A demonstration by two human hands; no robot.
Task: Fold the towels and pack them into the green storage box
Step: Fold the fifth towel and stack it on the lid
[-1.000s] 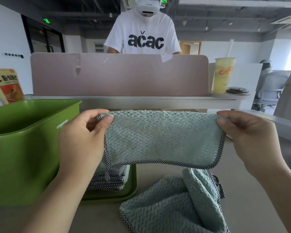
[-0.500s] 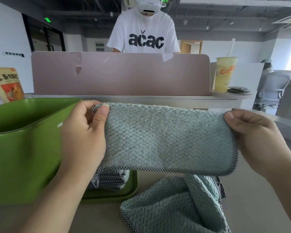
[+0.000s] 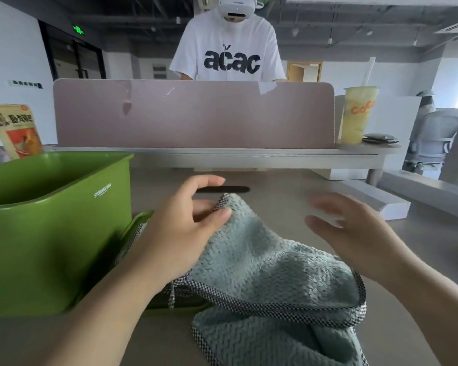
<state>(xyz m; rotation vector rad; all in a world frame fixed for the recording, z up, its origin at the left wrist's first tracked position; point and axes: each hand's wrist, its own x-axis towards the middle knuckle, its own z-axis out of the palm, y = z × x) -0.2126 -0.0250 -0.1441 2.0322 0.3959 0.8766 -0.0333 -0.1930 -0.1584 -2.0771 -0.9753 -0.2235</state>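
A pale green towel [image 3: 270, 270] with a checked border droops over the desk, folded in half. My left hand [image 3: 180, 233] pinches its upper left corner between thumb and fingers. My right hand [image 3: 354, 233] hovers to the right of that corner with fingers spread and blurred, holding nothing. A second, crumpled towel [image 3: 262, 342] lies on the desk beneath the first one. The green storage box [image 3: 50, 233] stands at the left, open at the top. Beside it a green lid [image 3: 140, 223] carries folded towels, mostly hidden by my left arm.
A mauve desk divider [image 3: 196, 114] runs across the back, with a person in a white T-shirt [image 3: 230, 48] behind it. A yellow drink cup [image 3: 358, 114] stands at the right on the ledge. A snack bag [image 3: 16, 130] leans behind the box.
The towel was stretched between both hands at chest height. Now my right hand has let go and the towel has dropped toward the desk, hanging from my left hand.
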